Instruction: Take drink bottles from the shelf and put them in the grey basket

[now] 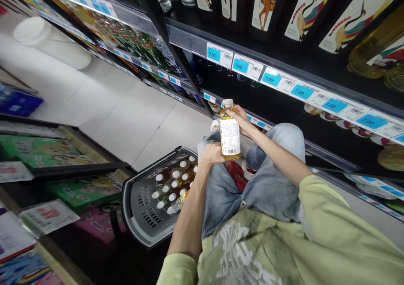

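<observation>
A bottle of yellow drink (230, 135) with a white cap and a white printed label is held upright in front of my knees. My right hand (240, 119) grips it near the shoulder, below the cap. Around its lower end, my left hand (213, 154) is closed, with the fingertips partly hidden behind the bottle. To the left of my left arm stands a grey shopping basket (139, 213). Several white-capped bottles (175, 184) stand upright in it, and one yellowish bottle (183, 200) leans near its right side, partly behind my forearm.
Dark shelves with price tags (240, 65) run along the right, carrying large bottles (263, 3) on the upper level. Low shelves of boxed goods (85, 192) flank the basket at left. A white bucket (52, 41) sits on the tiled floor (132, 104) farther off.
</observation>
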`<state>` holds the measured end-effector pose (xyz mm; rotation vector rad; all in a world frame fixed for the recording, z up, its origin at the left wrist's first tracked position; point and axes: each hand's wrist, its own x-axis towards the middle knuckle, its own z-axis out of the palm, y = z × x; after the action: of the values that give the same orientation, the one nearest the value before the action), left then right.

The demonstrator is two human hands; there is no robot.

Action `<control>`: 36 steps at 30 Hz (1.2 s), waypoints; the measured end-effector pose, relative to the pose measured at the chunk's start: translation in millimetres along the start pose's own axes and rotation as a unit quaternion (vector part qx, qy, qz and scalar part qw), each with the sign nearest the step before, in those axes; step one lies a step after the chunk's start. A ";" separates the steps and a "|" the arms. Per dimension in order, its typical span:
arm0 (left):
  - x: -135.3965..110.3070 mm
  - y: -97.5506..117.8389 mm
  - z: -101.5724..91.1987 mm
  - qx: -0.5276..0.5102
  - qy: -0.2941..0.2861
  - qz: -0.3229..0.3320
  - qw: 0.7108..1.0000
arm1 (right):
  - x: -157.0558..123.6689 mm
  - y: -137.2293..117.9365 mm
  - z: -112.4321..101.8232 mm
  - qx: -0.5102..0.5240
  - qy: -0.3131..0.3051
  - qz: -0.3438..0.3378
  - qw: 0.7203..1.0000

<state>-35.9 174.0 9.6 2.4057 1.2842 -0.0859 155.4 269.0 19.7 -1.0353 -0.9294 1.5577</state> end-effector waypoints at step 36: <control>-66.7 11.4 -2.8 -0.329 0.277 -0.087 0.899 | -47.0 2.4 14.7 -0.179 -0.176 -0.131 0.959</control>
<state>-65.3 117.3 32.0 1.7617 1.4485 0.8991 146.8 221.6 30.3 -0.8458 -1.5747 1.4003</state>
